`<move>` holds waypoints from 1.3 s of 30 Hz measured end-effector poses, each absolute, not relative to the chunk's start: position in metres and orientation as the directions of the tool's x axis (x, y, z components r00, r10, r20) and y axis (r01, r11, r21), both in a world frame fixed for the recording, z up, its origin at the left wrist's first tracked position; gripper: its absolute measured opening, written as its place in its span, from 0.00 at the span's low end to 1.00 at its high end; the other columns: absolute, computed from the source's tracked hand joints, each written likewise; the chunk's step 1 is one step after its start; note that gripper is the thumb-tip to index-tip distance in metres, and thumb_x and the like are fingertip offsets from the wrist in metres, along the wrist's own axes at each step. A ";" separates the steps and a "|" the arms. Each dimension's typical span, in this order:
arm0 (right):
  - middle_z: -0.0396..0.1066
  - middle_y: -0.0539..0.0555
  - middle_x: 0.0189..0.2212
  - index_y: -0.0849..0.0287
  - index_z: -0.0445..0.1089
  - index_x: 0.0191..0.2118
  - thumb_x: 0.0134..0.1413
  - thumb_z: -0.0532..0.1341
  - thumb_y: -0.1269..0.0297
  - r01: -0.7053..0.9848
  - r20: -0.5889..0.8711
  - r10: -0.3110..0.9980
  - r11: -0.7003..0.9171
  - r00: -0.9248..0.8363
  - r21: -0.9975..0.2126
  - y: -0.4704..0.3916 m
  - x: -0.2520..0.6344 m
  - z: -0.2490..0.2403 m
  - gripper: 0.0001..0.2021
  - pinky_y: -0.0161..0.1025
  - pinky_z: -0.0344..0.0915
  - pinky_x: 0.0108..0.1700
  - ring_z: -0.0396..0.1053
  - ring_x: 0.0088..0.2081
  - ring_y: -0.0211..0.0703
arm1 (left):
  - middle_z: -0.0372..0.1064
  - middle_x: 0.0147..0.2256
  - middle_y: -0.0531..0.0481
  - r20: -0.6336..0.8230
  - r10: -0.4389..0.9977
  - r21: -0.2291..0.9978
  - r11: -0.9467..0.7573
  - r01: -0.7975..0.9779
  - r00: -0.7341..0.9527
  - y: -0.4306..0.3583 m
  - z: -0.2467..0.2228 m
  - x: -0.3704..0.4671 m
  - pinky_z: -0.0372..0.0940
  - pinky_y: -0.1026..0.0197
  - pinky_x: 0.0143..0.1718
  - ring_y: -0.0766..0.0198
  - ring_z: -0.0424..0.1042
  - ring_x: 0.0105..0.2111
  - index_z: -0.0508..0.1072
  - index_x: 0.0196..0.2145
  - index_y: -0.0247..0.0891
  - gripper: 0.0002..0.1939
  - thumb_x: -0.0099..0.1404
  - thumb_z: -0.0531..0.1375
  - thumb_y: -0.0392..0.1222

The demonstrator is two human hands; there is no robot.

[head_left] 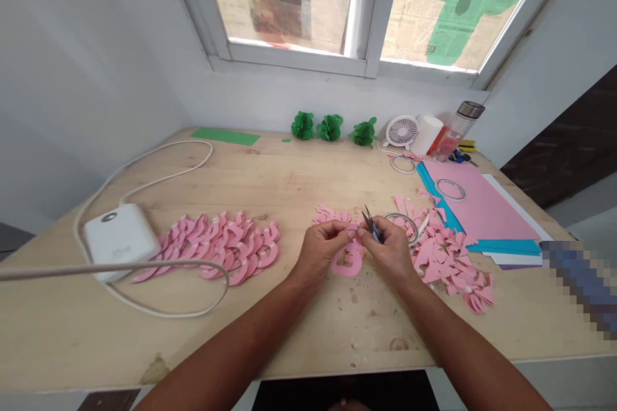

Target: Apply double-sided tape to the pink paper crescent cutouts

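Observation:
My left hand [319, 249] pinches the upper part of a pink paper cutout [355, 266], which hangs down with a rounded lower end and openings in it. Close beside it, my right hand [388, 255] is closed round a small pair of scissors [370, 223], blades pointing up and away from me. The right thumb and fingertips meet the top of the cutout too; whether they grip it I cannot tell. Pink paper scraps [446, 257] lie heaped right of my right hand, and more pink pieces [332, 213] lie just beyond my hands.
Overlapping pink cutouts [241, 247] lie left, near a white box [120, 237] with a looping cable [166, 314]. Tape rolls [450, 190] and coloured paper sheets [496, 212] lie right. Behind stand green paper ornaments [330, 128], a fan [402, 131] and a glass bottle [457, 131].

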State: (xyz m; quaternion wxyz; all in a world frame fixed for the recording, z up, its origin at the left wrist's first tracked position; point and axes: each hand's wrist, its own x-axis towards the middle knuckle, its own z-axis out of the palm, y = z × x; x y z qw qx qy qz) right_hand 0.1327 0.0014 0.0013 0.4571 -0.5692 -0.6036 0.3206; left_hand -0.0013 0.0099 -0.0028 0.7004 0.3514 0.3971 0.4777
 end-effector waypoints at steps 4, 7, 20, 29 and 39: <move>0.60 0.47 0.16 0.60 0.66 0.24 0.45 0.57 0.60 0.381 0.173 0.982 0.131 0.078 -0.915 0.001 0.132 0.001 0.09 0.31 0.52 0.21 0.56 0.20 0.33 | 0.69 0.21 0.50 -0.222 0.954 0.875 0.286 -0.390 0.201 0.009 -0.001 0.000 0.63 0.66 0.18 0.68 0.66 0.19 0.74 0.24 0.31 0.12 0.41 0.68 0.41; 0.61 0.47 0.16 0.61 0.66 0.25 0.45 0.58 0.60 0.365 0.154 0.984 0.110 0.093 -0.925 0.000 0.130 0.001 0.09 0.31 0.53 0.21 0.56 0.20 0.34 | 0.69 0.21 0.51 -0.214 0.957 0.875 0.276 -0.399 0.195 0.009 -0.001 0.001 0.64 0.66 0.19 0.67 0.67 0.21 0.75 0.25 0.31 0.12 0.42 0.68 0.40; 0.61 0.47 0.16 0.60 0.65 0.24 0.46 0.57 0.60 0.329 0.147 0.984 0.107 0.100 -0.938 0.000 0.129 0.002 0.09 0.30 0.53 0.21 0.56 0.19 0.33 | 0.70 0.22 0.50 -0.198 0.966 0.889 0.248 -0.385 0.164 0.008 -0.007 0.004 0.64 0.66 0.16 0.68 0.66 0.19 0.74 0.25 0.31 0.13 0.44 0.67 0.43; 0.62 0.47 0.17 0.60 0.65 0.24 0.46 0.57 0.59 0.325 0.145 0.985 0.109 0.090 -0.939 0.000 0.128 0.000 0.09 0.31 0.54 0.22 0.57 0.20 0.34 | 0.67 0.17 0.54 -0.147 0.985 0.943 0.166 -0.288 0.085 0.008 -0.011 0.006 0.59 0.68 0.12 0.72 0.60 0.12 0.73 0.25 0.33 0.12 0.45 0.66 0.43; 0.65 0.49 0.19 0.61 0.67 0.25 0.48 0.56 0.59 0.255 0.126 0.990 0.108 0.058 -0.961 0.000 0.128 -0.004 0.10 0.31 0.58 0.23 0.61 0.22 0.35 | 0.69 0.22 0.52 -0.034 0.999 0.980 0.036 -0.194 0.014 0.009 -0.009 0.002 0.61 0.68 0.23 0.68 0.67 0.22 0.73 0.24 0.34 0.06 0.48 0.63 0.40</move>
